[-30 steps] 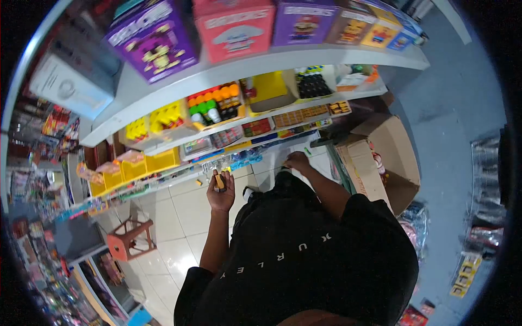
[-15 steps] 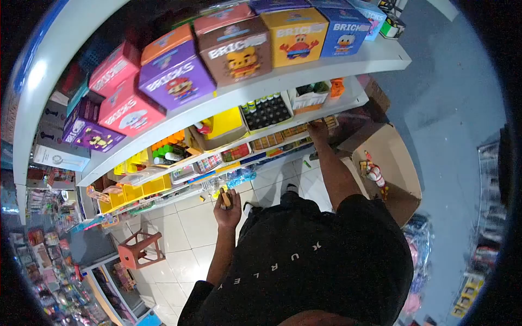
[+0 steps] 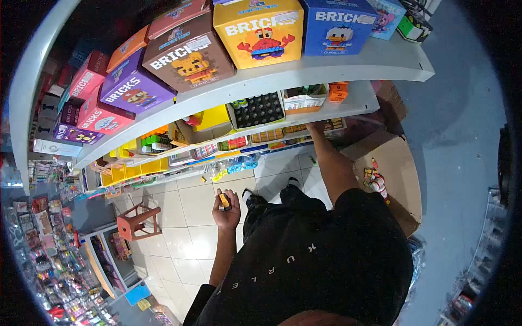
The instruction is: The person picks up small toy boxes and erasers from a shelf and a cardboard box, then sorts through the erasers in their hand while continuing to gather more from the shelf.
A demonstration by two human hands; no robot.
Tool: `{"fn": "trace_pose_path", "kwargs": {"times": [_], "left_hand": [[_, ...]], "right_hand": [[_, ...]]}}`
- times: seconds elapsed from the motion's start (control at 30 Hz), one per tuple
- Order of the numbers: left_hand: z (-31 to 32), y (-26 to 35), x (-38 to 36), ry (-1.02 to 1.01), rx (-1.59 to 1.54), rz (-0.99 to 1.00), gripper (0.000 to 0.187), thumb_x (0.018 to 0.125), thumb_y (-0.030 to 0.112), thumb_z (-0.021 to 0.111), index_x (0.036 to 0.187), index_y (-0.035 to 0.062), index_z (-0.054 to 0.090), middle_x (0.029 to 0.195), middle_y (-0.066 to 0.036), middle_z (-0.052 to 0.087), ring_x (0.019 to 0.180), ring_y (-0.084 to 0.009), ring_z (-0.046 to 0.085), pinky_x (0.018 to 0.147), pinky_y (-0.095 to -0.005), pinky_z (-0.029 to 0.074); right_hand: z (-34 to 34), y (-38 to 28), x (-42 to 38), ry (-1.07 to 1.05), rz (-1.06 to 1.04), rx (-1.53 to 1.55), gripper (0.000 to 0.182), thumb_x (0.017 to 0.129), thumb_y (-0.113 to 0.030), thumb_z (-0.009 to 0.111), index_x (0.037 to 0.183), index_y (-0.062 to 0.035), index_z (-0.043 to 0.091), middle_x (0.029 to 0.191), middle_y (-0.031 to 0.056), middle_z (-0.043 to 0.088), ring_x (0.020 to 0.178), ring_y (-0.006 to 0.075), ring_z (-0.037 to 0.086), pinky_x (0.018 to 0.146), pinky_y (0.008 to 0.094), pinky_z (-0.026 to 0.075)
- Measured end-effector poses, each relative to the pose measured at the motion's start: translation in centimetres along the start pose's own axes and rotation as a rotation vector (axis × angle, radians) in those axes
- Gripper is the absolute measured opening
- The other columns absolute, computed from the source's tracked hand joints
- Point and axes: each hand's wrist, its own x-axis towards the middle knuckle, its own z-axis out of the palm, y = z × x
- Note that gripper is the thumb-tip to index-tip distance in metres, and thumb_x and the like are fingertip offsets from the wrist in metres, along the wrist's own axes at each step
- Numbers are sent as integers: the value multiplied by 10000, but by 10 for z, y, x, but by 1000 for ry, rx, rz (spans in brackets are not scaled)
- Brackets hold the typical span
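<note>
My left hand [image 3: 227,211] is held palm up at waist height, fingers curled round a small orange-and-black block-like item [image 3: 224,202], perhaps a little box. My right arm stretches forward to the lower shelf, where my right hand [image 3: 314,126] goes under the shelf edge. Its fingers are hidden there, close to a row of small yellow-orange packs [image 3: 294,129]. On my right stands an open cardboard box [image 3: 403,187]. Inside it lie a red-and-white item [image 3: 379,186] and several small orange-and-black pieces [image 3: 370,175].
Boxes marked BRICKS, including a yellow one [image 3: 261,38], line the upper shelf [image 3: 304,73]. Below are a tray of black-capped bottles [image 3: 258,111] and yellow bins [image 3: 133,173]. A reddish stool [image 3: 138,221] stands on the tiled floor at left.
The view has shifted, bringing the upper-shelf boxes closer. My left hand has turned so the orange item shows more. My right hand has gone further under the shelf edge.
</note>
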Motion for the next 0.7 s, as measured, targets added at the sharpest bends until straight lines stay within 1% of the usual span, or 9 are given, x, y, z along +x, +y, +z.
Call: {"fn": "trace_pose_path", "kwargs": {"times": [0.13,0.23,0.33,0.43,0.5,0.53,0.6,0.63,0.7], "left_hand": [[-1,-9,1,-49,-40,-29,228,959,204,516,1114,138,670,1055,-84,679,1058,-242,637,1007,-426,463],[12,-16,6,-8,-25,-20,232,965,211,519,1147,141,645,1074,-73,652,1043,-235,630,1000,-426,463],[31,-22,13,14,-1,-28,231,965,212,515,1149,137,632,1062,-64,625,1012,-224,613,997,-412,454],[43,-19,20,-99,40,-60,227,973,225,485,1127,120,616,997,-59,604,957,-205,585,991,-379,429],[61,-19,22,-146,93,-57,215,973,225,483,1125,121,594,961,-66,603,945,-208,581,988,-379,426],[67,-17,24,-120,133,-49,212,973,223,484,1134,128,582,958,-70,606,947,-211,582,988,-383,427],[82,-14,22,-181,153,-92,254,983,278,488,1186,162,589,1106,-82,633,1086,-239,604,1011,-421,431],[82,-11,26,-252,169,-123,264,982,285,488,1193,171,599,1153,-97,636,1129,-256,595,1015,-423,433],[98,-9,23,-237,177,-135,274,980,289,488,1203,176,601,1189,-110,628,1159,-268,580,1018,-424,432]], "right_hand": [[-7,-2,-11,-136,-216,2,564,878,-323,557,1327,2,450,1318,257,472,1225,402,444,1026,494,357],[-4,-11,-24,-185,-190,-226,425,859,-285,595,1192,-22,572,1229,232,563,1162,412,515,1003,477,409],[-21,-24,-25,-366,-162,-299,377,860,-209,569,1190,-24,575,1226,235,563,1175,411,507,1000,466,414],[-26,-32,-23,-331,-155,-216,372,826,-138,607,1177,-17,581,1175,235,588,1150,407,528,975,460,432],[-10,-14,-24,-296,-266,-197,376,804,-115,646,1160,-9,593,1144,240,608,1089,416,564,918,463,466],[-10,-30,-32,-263,-282,-142,358,806,-108,650,1146,-8,603,1116,238,620,1052,408,583,888,458,480],[-49,-70,-41,-186,-297,-41,322,812,-95,659,1118,-6,621,1059,232,643,979,394,622,829,449,507],[-70,-99,-51,-269,-249,55,303,819,-97,660,1106,-3,626,1038,218,652,948,363,638,807,433,516],[-98,-161,-85,-421,-148,239,268,835,-100,662,1081,2,635,996,191,670,885,300,669,762,399,532]]}}
